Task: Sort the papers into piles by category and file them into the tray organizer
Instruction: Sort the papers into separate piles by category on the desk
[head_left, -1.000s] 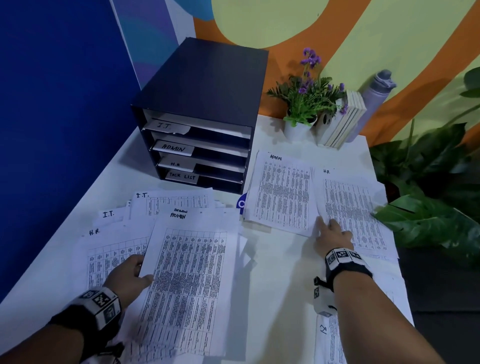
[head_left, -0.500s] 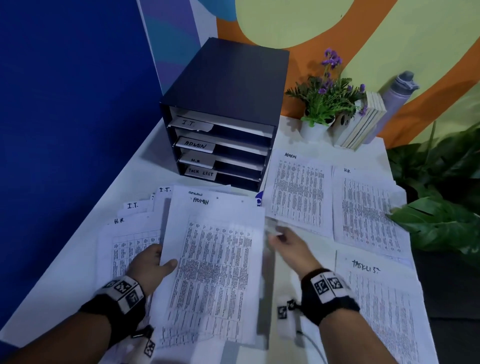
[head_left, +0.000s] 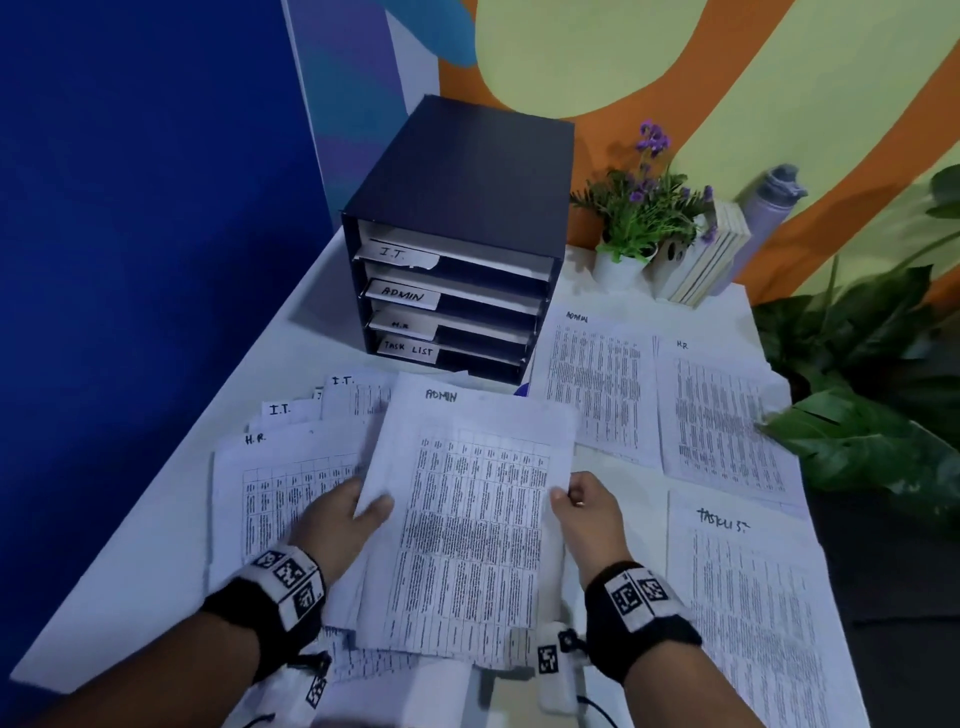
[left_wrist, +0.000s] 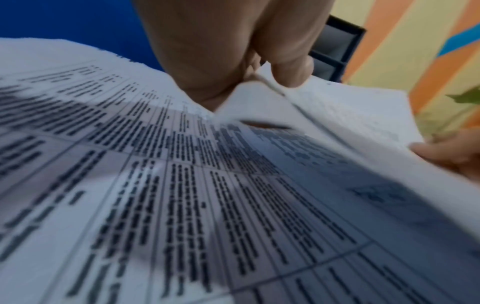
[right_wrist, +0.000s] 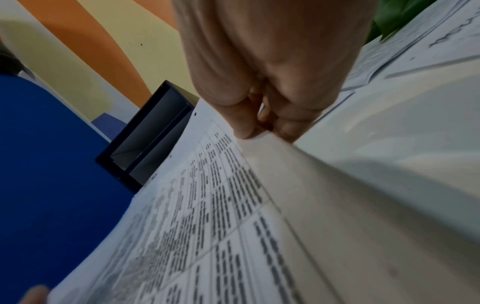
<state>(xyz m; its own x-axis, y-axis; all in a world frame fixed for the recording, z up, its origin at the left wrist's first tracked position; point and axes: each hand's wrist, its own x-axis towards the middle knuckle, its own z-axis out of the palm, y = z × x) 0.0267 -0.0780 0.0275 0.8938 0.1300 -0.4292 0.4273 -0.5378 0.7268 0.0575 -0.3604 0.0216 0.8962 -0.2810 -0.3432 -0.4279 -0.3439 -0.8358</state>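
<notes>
A printed sheet headed ADMIN (head_left: 470, 499) is lifted above the unsorted heap (head_left: 291, 467) of I.T. and H.R. papers. My left hand (head_left: 358, 512) pinches its left edge, thumb on top; in the left wrist view the left hand (left_wrist: 262, 82) grips the paper edge (left_wrist: 259, 96). My right hand (head_left: 576, 499) pinches the right edge, which the right hand (right_wrist: 262, 125) holds thumb on top in the right wrist view. Sorted piles lie to the right: ADMIN (head_left: 597, 379), H.R. (head_left: 722, 415), TASK LIST (head_left: 748, 608). The dark tray organizer (head_left: 457, 244) stands behind, its shelves labelled I.T., ADMIN, H.R., TASK LIST.
A potted purple-flowered plant (head_left: 639, 218), a few books (head_left: 701, 260) and a grey bottle (head_left: 763, 213) stand at the back of the white table (head_left: 156, 545). Large green leaves (head_left: 872, 431) reach over the right edge. A blue wall (head_left: 130, 260) borders the left.
My right hand left the H.R. pile, came back left and took the right edge of the ADMIN sheet. Both hands now hold it lifted above the heap.
</notes>
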